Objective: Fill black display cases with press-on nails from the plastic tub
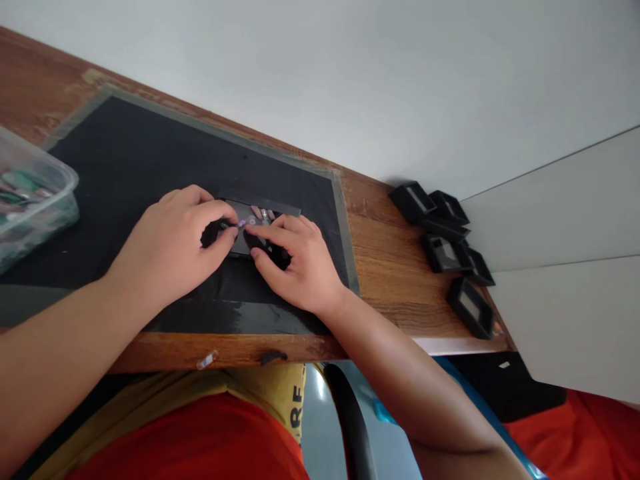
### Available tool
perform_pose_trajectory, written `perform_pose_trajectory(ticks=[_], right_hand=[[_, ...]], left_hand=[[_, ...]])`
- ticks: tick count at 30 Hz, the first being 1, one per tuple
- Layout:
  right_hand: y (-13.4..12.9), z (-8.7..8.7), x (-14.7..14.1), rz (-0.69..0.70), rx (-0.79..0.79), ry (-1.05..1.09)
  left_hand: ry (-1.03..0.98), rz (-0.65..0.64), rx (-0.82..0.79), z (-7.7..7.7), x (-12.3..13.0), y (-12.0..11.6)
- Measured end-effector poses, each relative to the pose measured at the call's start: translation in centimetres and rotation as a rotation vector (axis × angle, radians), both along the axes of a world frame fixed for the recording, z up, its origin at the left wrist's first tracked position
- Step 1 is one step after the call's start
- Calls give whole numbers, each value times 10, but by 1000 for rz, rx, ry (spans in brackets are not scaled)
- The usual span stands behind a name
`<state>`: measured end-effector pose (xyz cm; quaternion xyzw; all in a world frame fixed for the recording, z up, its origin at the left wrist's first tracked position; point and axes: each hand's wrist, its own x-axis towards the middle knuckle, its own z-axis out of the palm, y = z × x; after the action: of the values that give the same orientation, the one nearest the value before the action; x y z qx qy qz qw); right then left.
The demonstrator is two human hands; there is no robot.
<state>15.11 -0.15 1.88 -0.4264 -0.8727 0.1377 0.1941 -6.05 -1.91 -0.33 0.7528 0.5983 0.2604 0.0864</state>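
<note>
In the head view, my left hand [175, 240] reaches over a small dark tray [242, 247] with a pale edge. Its thumb and index finger are closed in a pinch at a tiny purple piece [242, 223]. My right hand [297, 260] is on the tray's right side, index finger stretched to beside the purple piece, thumb apart from it and nothing visibly held. Several small glossy pieces shaped like false nails [257, 212], pinkish and silvery, lie along the tray's far side. My fingers hide part of the tray.
The tray rests on a black mat [165, 147] taped to a wooden table [395, 260]. At left stands a clear plastic box [67, 183] of many similar pieces. Several black open boxes [470, 307] are at right. A small clear item [207, 360] lies on the front edge.
</note>
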Motion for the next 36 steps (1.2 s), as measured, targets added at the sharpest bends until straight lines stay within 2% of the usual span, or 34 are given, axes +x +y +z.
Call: perform_pose_trajectory(ticks=[17, 25, 32, 36], right_hand=[[0, -1, 4, 49, 31, 98], [-2, 1, 3, 55, 4, 70], [-1, 1, 3, 101, 9, 84], [-1, 1, 4, 83, 40, 79]], left_hand=[[18, 33, 9, -1, 4, 2], [-24, 22, 12, -4, 2, 4], [-137, 83, -41, 2, 4, 5], [-179, 73, -38, 3, 3, 6]])
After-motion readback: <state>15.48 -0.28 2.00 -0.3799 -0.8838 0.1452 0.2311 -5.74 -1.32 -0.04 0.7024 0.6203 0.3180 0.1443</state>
